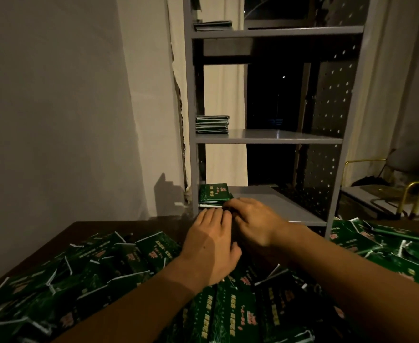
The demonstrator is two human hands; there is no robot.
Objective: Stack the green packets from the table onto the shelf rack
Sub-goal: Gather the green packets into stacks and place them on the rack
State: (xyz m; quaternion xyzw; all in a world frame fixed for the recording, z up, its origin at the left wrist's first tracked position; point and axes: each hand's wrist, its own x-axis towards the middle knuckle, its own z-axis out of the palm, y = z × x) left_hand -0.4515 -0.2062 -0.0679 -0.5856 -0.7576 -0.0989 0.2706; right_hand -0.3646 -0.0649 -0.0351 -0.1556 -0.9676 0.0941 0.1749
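Hands (pixel 230 226) at shelf packet stack (pixel 214 195)

Dim room; grey wall (pixel 55 107), pale curtain (pixel 224 120), dark window (pixel 273 115).

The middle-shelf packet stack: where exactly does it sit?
In the head view, the packet stack sits at the left end of the rack's middle shelf, beside the left upright.

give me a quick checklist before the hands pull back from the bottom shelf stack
1. Stack on the bottom shelf sits at the left corner, top packet flat: ok.
2. Left hand and right hand at the stack's front edge: ok.
3. Packet let go of: cannot tell, fingertips hidden.
4. Free space on the bottom shelf to the right: ok.
5. Middle shelf stack squared: ok.
6. Packets on the table left to shelve: ok.
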